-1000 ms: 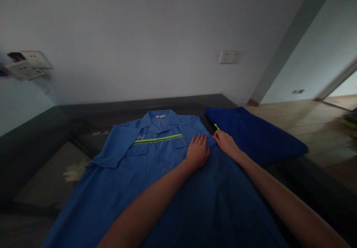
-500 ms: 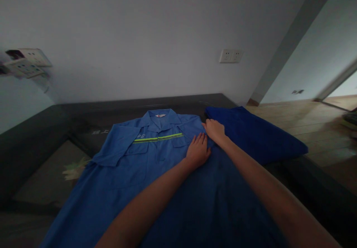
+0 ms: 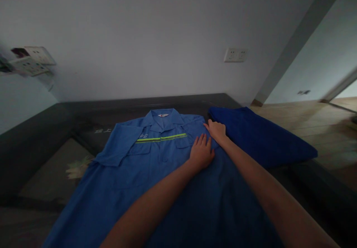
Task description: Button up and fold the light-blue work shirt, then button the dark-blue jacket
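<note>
Glossy tabletop [image 3: 52, 177] bears a smooth blue shirt [image 3: 153, 169], left hand [image 3: 202, 153] spread flat upon it, right hand [image 3: 216, 130] pinching the sleeve [image 3: 196, 127].

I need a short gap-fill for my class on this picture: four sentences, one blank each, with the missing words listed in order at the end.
1. The left hand rests palm ____ on the blue shirt.
2. The bright stripe across the shirt's chest is ____ in colour.
3. In the picture, the dark blue cloth lies to the ____ of the shirt.
4. The double socket is fixed to the ____.

Missing words: down; yellow-green; right; wall.
</note>
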The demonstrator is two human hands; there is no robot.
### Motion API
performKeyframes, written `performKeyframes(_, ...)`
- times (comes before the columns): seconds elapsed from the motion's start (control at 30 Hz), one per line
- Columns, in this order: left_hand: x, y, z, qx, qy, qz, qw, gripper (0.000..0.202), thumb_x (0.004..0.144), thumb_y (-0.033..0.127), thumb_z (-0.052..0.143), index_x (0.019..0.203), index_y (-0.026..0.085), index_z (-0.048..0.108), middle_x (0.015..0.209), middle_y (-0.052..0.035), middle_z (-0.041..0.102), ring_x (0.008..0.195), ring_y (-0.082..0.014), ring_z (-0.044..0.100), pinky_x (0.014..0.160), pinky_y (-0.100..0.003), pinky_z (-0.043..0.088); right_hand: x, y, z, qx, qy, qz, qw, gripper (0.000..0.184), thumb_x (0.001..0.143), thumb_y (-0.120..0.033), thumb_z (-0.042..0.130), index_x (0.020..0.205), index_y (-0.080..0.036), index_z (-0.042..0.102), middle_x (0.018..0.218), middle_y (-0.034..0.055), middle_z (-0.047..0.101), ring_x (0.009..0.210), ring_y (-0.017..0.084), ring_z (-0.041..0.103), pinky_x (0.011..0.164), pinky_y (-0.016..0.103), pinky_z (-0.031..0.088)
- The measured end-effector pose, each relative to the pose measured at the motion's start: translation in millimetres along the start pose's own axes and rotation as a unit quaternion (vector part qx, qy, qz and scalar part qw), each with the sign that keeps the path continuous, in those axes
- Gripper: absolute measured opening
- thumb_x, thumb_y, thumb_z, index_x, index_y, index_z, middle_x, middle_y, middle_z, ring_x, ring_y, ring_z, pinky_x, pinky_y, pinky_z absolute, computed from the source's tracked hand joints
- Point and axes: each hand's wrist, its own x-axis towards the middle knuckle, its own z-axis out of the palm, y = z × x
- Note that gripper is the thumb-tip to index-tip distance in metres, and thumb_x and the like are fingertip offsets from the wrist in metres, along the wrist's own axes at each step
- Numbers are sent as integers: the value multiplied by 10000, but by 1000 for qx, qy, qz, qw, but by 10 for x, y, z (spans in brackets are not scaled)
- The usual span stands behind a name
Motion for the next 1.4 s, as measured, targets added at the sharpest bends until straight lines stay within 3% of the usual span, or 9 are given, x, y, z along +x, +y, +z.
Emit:
performKeyframes(0.23,-23,21,-83,7,18,54,998,499,912,287,377,1390,142,380,1468,-138,370,1381,-250,284,1143,-449,217,270,3,-136,81,2,70,994,447,974,-447,255,1137,-199,588,1073,148,667,1015,258,634,811,342,464)
performKeyframes(0.43,-7,12,-49,-14,-2,153,988,490,916,285,370,1371,105,387,1457,-126,394,1378,-199,295,1149,-396,238,561,-174,-52,61,-41,69,995,418,947,-385,390,1122,-80,615,1103,229,639,1036,300,620,817,366,468)
performKeyframes(0.57,8,-10,-17,-35,-26,166,985,517,910,304,380,1378,84,372,1436,-127,425,1358,-208,335,1140,-383,255,666,-210,49,50,-28,42,997,344,953,-262,380,1151,-74,591,1150,218,622,1085,275,591,860,362,444)
performKeyframes(0.8,9,13,-91,-44,-35,157,986,511,916,300,346,1389,106,360,1435,-103,432,1359,-200,330,1130,-386,269,708,-203,137,27,-13,34,999,491,965,-402,319,1134,-36,599,1143,266,603,1095,326,569,865,424,426)
performKeyframes(0.97,-3,7,-114,-40,-33,156,986,511,913,300,349,1386,109,366,1433,-84,438,1352,-205,337,1131,-386,265,747,-224,177,22,-28,0,999,382,963,-313,356,1089,-80,631,1105,224,638,1058,282,593,853,371,419)
performKeyframes(1.17,-5,-11,-123,-45,-38,168,984,498,907,298,371,1364,103,400,1414,-89,461,1338,-231,354,1123,-399,274,696,-245,222,17,13,-33,999,394,987,-306,271,1113,-94,577,1153,209,613,1109,270,546,890,373,374)
performKeyframes(1.3,-18,-4,-131,-51,-26,165,985,487,907,292,373,1359,114,402,1404,-97,467,1334,-225,362,1122,-397,282,658,-253,228,23,50,-24,998,399,981,-363,286,1124,-94,545,1122,194,624,1079,282,554,876,380,376)
performKeyframes(1.4,-24,3,-139,-68,1,162,985,489,905,282,390,1363,111,389,1421,-109,440,1334,-211,364,1127,-367,283,709,-211,151,64,45,12,997,436,981,-401,259,1113,-100,546,1063,184,643,1018,279,585,835,368,402)
